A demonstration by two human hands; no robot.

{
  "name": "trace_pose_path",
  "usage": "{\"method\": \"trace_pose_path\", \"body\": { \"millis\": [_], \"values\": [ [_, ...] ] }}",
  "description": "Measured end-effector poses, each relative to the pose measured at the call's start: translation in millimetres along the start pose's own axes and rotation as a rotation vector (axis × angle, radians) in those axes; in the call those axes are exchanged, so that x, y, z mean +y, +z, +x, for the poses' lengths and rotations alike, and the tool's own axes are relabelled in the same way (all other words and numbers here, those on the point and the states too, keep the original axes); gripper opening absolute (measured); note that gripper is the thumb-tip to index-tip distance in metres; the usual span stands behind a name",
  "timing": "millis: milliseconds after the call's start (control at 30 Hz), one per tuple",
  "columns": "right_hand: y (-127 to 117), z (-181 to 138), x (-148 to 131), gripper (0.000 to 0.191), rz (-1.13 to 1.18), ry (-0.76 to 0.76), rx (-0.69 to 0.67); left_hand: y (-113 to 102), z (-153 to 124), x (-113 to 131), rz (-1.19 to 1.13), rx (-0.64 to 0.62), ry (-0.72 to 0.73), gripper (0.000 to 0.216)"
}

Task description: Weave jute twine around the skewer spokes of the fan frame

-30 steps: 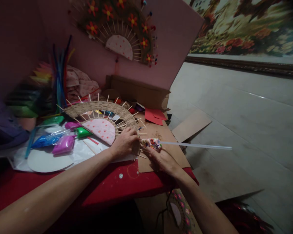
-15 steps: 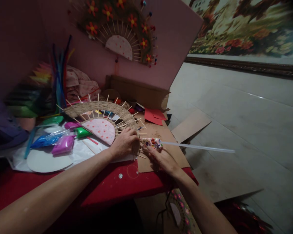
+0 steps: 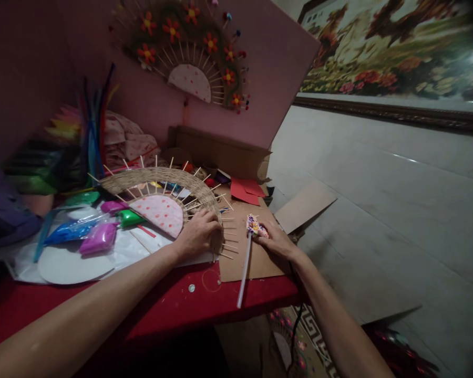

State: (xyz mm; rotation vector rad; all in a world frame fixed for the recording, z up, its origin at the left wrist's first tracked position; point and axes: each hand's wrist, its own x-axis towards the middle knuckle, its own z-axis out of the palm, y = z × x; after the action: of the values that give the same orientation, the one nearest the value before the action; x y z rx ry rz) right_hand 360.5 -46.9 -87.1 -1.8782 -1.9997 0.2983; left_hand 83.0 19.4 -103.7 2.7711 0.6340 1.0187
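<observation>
A half-round woven fan (image 3: 193,184) with thin wooden sticks poking out along its edge lies on the table. Its centre is a pink half-circle of polka-dot cloth (image 3: 160,212). My left hand (image 3: 198,232) grips the fan's right end, fingers curled over the woven band. To the right of it, above the cardboard, my right hand (image 3: 279,241) is closed round a flower-patterned glue gun (image 3: 254,226). A long translucent glue stick (image 3: 244,275) sticks out of the gun and points toward me. A dark cord hangs below my right wrist.
Packets of coloured clay (image 3: 98,239) and a white disc (image 3: 74,265) lie on the left. Red paper sheets (image 3: 246,190) rest on the cardboard (image 3: 268,265). A finished fan (image 3: 189,81) stands at the back on a pink panel. The red table's edge (image 3: 173,315) is nearest me.
My right hand has moved right, away from the fan's end, and turned the glue gun, so the glue stick swung from pointing right to pointing toward me. My left hand stays on the fan.
</observation>
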Motion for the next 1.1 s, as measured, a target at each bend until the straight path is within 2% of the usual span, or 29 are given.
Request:
{"method": "trace_pose_path", "body": {
  "millis": [133, 267, 367, 467, 567, 667, 767, 833, 1100],
  "values": [
    [-6, 20, 11, 0.049, -0.089, -0.111, -0.090, -1, 0, 1, -0.009, 0.002, -0.006, 0.025],
    [-10, 26, 6, 0.048, -0.203, -0.117, -0.077, -3, 0, 2, -0.020, 0.008, -0.006, 0.023],
    [-12, 15, -17, 0.046, -0.301, -0.053, 0.083, -4, 0, 2, -0.025, 0.010, -0.002, 0.023],
    [-7, 0, -50, 0.027, -0.136, -0.108, 0.247, -4, 1, 3, -0.029, 0.020, -0.001, 0.024],
    [6, -10, -80, 0.015, 0.096, -0.080, 0.187, -4, 1, 4, -0.019, 0.060, -0.005, 0.024],
    [21, -14, -96, 0.016, 0.055, -0.115, 0.196, -3, 0, 3, -0.008, 0.081, 0.011, 0.024],
    [31, -12, -98, 0.018, -0.055, -0.145, 0.245, -3, -1, 2, 0.000, 0.068, 0.021, 0.026],
    [33, -10, -98, 0.019, -0.071, -0.152, 0.231, -3, -1, 2, 0.009, 0.062, 0.019, 0.029],
    [36, 2, -95, 0.014, 0.129, -0.069, 0.095, -1, -1, 0, 0.047, 0.042, 0.030, 0.029]
  ]
}}
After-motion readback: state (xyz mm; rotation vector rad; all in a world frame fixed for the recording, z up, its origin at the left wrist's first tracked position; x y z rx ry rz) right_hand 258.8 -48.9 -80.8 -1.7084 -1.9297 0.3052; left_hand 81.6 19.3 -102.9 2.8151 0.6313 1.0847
